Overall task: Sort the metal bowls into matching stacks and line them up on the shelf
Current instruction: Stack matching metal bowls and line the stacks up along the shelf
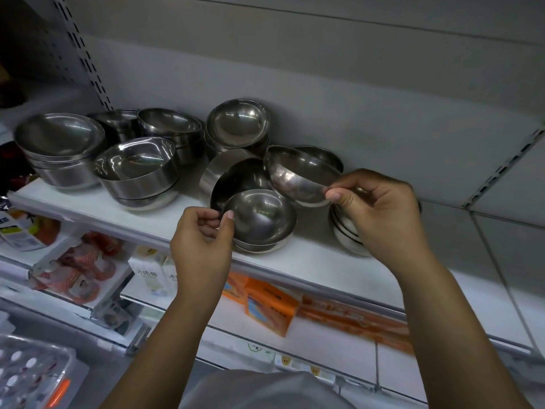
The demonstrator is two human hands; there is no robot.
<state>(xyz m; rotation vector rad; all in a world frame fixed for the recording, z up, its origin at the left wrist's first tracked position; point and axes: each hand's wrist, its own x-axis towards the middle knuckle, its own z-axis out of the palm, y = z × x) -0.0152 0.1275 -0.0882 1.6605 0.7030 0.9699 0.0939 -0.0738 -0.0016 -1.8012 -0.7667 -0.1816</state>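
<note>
Both arms reach up from the bottom. The left hand pinches a small bowl. The right hand, higher, pinches a tilted bowl.

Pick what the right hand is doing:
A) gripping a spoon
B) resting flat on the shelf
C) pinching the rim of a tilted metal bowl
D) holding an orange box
C: the right hand has thumb and fingertips pinched on the rim of the tilted metal bowl.

Nails on L hand & R hand are kept short. Forearms left bare. Pale grey top is worn.
</note>
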